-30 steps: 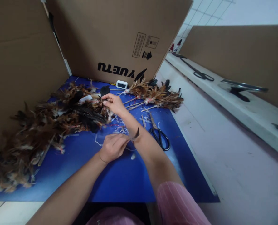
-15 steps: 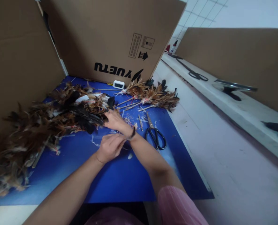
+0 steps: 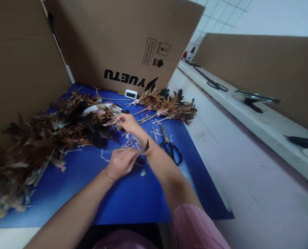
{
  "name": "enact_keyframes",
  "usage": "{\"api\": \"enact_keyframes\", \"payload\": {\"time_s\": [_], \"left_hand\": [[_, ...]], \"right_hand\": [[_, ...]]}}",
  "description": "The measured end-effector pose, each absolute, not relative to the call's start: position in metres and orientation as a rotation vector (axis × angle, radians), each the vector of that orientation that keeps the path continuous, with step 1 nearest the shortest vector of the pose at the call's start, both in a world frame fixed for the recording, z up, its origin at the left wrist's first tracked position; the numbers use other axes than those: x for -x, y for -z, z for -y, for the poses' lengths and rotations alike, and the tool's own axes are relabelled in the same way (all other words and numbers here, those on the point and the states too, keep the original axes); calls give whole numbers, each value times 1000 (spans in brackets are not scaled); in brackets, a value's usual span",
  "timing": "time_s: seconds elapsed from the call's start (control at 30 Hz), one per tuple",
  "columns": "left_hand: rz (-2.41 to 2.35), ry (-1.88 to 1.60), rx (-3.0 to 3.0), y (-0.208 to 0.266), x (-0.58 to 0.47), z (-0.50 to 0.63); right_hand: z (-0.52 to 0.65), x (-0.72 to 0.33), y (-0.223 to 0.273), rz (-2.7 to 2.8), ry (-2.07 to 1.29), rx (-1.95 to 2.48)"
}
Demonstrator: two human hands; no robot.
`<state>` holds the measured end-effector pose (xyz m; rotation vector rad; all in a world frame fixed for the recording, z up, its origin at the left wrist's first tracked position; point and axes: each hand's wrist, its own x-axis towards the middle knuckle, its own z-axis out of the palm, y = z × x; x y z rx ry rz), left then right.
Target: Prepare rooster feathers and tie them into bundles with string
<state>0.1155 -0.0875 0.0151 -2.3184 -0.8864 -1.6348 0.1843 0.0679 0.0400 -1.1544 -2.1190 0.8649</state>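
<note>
My left hand [image 3: 122, 162] is closed in a pinch over the blue mat [image 3: 133, 200]. From its fingertips a pale feather with a dark tip [image 3: 146, 146] sticks out to the right, in front of my right wrist. Farther off, my right hand [image 3: 128, 122] has its fingers pinched together at the right end of a large heap of brown and black feathers [image 3: 65, 128]. What sits between those fingertips is too blurred to make out. A tangle of whitish and reddish strings [image 3: 132, 141] lies between the hands.
Black-handled scissors [image 3: 172, 148] lie right of my right forearm. Behind them are feather dusters [image 3: 169, 107] with thin sticks. A small white digital display [image 3: 131, 94] stands by the cardboard wall [image 3: 91, 41]. On the right, a ledge [image 3: 231, 100] carries more scissors [image 3: 213, 83].
My right hand has drawn back slightly from the dark feathers and lifted, its fingers now showing in a pinch. The string tangle beneath has come into view. My left hand has hardly moved.
</note>
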Motion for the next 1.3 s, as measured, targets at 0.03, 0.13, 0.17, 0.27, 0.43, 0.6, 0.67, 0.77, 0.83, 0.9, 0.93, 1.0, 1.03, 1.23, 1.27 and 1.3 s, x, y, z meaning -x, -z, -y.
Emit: {"api": "enact_keyframes", "payload": {"time_s": [0.03, 0.13, 0.17, 0.27, 0.43, 0.6, 0.67, 0.77, 0.83, 0.9, 0.93, 1.0, 1.03, 1.23, 1.27, 1.3], "left_hand": [[885, 1632, 2319, -15, -116, 88], [895, 1604, 2333, -15, -116, 88], [899, 1598, 2338, -15, -116, 88], [893, 1590, 2352, -14, -116, 88], [882, 1582, 2345, -15, -117, 88], [879, 1576, 2385, -15, -117, 88], [884, 1573, 2373, -13, -116, 88], [893, 1573, 2362, -11, -116, 87], [914, 1576, 2352, -11, -116, 86], [989, 1604, 2335, -12, -116, 86], [1063, 1640, 2328, -13, -116, 86], [1284, 1763, 2328, -13, -115, 84], [1420, 1846, 2335, -13, -114, 82], [1875, 2565, 2279, -7, -112, 65], [1829, 2633, 2286, -6, -112, 64], [1761, 2665, 2317, -5, -112, 63]], "right_hand": [[-69, -188, -45, 2007, -986, 1131], [-65, -198, -59, 1784, -1245, 1096], [-62, -201, -64, 1745, -1298, 1094], [-53, -210, -72, 1682, -1375, 1101], [-40, -224, -76, 1629, -1485, 1075], [-29, -238, -81, 1593, -1521, 1067], [-27, -244, -82, 1587, -1516, 1067], [-25, -253, -82, 1589, -1511, 1071], [-23, -258, -81, 1582, -1508, 1076], [-21, -264, -80, 1574, -1499, 1072], [-19, -266, -80, 1572, -1488, 1068], [-15, -271, -80, 1576, -1456, 1060], [-13, -273, -80, 1580, -1441, 1055], [1, -277, -77, 1591, -1438, 1117], [3, -277, -76, 1588, -1432, 1145], [5, -277, -74, 1586, -1422, 1172]]}}
